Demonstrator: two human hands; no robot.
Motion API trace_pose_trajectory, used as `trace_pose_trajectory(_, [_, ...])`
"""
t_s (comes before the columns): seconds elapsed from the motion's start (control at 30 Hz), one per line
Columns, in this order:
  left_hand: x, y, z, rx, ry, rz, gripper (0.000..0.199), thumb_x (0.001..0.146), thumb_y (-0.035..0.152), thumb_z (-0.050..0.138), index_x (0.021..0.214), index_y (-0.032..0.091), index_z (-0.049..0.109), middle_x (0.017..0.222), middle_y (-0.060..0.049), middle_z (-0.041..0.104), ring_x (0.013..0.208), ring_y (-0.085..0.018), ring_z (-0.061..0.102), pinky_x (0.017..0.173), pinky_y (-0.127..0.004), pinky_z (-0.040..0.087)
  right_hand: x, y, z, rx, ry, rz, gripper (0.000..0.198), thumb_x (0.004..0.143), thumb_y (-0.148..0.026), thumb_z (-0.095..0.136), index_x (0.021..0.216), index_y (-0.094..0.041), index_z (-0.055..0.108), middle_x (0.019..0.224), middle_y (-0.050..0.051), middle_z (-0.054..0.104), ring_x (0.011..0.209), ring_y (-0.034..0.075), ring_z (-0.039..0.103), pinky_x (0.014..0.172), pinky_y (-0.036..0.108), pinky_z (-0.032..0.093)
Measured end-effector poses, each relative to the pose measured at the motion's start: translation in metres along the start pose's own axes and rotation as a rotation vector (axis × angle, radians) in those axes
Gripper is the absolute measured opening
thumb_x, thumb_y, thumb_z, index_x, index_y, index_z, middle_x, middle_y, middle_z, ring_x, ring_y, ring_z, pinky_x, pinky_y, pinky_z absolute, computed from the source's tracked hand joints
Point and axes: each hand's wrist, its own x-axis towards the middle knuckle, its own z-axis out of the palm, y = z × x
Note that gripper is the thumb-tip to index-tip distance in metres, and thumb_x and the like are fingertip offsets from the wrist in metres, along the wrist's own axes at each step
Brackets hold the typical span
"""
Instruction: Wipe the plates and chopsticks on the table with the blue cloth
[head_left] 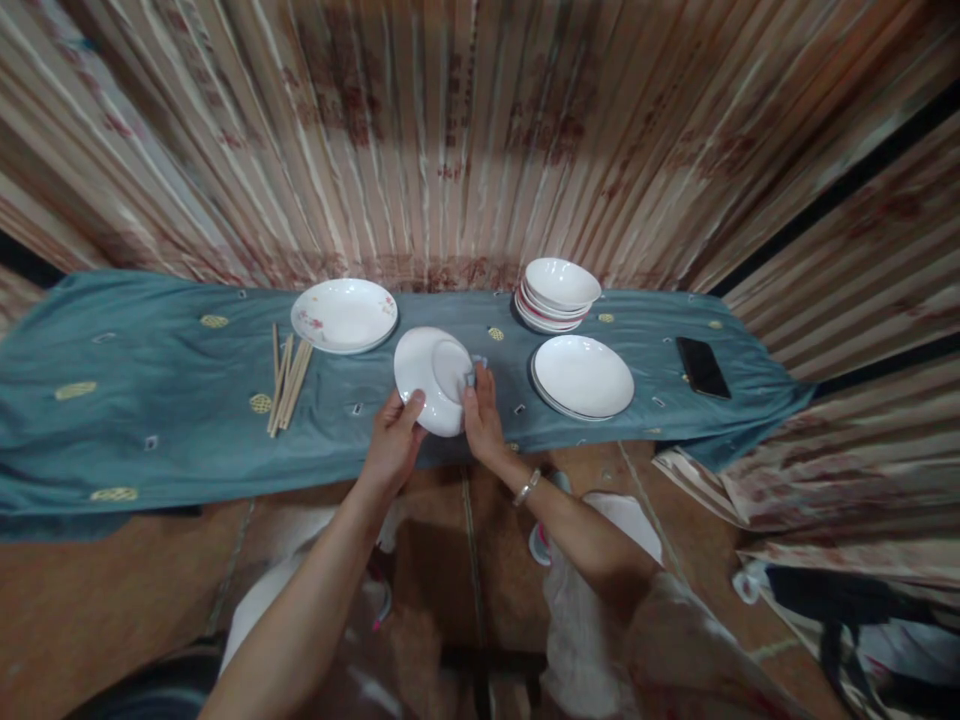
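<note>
A white bowl point(420, 375) is held up over the middle of the cloth-covered table, tilted so its underside and round foot face me. My left hand point(397, 430) grips its lower left rim, with the thumb on the outer surface. At the bowl's right side, my right hand point(484, 415) has its fingers closed on a small pale grey-blue cloth point(481, 361), which touches the bowl. Most of the cloth is hidden by the fingers and the bowl. A bracelet point(527, 487) circles my right wrist.
Left of the bowl are a flower-patterned plate point(345, 315) and several loose wooden chopsticks point(295, 385). To the right stand stacked bowls point(561, 284), stacked white plates point(583, 377) and a dark phone point(703, 367). A pleated curtain point(450, 140) hangs behind the table point(172, 400).
</note>
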Motion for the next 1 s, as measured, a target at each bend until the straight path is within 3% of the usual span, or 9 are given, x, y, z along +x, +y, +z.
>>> trace_pose_trajectory(0.27, [0.004,-0.001,-0.005,-0.067,0.041,0.001,0.042,0.065,0.03,0.079,0.102,0.016,0.067,0.104,-0.009,0.073,0.106,-0.022,0.064,0.091,-0.032,0.051,-0.026,-0.01,0.001,-0.098,-0.058,-0.097,0.063,0.099,-0.048,0.022,0.153,-0.02,0.003,0.161,0.009,0.005,0.148,0.022,0.0,0.118,0.051,0.014])
trace_pose_trajectory(0.43, [0.007,-0.002,-0.009,-0.068,0.066,-0.003,0.039,0.067,0.03,0.078,0.101,0.016,0.066,0.102,-0.008,0.073,0.1,-0.02,0.066,0.089,-0.031,0.052,-0.04,-0.016,0.0,-0.18,-0.083,-0.204,0.064,0.099,-0.044,0.024,0.152,-0.019,-0.002,0.161,0.01,-0.004,0.148,0.024,-0.002,0.118,0.051,0.016])
trace_pose_trajectory(0.77, [0.01,-0.003,-0.014,-0.084,0.123,-0.047,0.032,0.073,0.028,0.074,0.102,0.017,0.065,0.097,-0.006,0.074,0.085,-0.015,0.068,0.08,-0.026,0.054,-0.056,-0.021,-0.002,-0.355,-0.19,-0.415,0.074,0.097,-0.044,0.032,0.151,-0.021,-0.013,0.16,0.014,-0.008,0.148,0.031,-0.003,0.112,0.058,0.025])
trace_pose_trajectory(1.0, [0.009,-0.003,-0.011,-0.109,0.122,-0.029,0.032,0.067,0.028,0.078,0.094,0.016,0.065,0.086,-0.002,0.074,0.074,-0.012,0.066,0.071,-0.021,0.051,-0.056,-0.02,0.004,-0.418,-0.223,-0.541,0.077,0.095,-0.045,0.037,0.152,-0.014,-0.005,0.16,0.017,-0.002,0.147,0.032,-0.004,0.113,0.058,0.022])
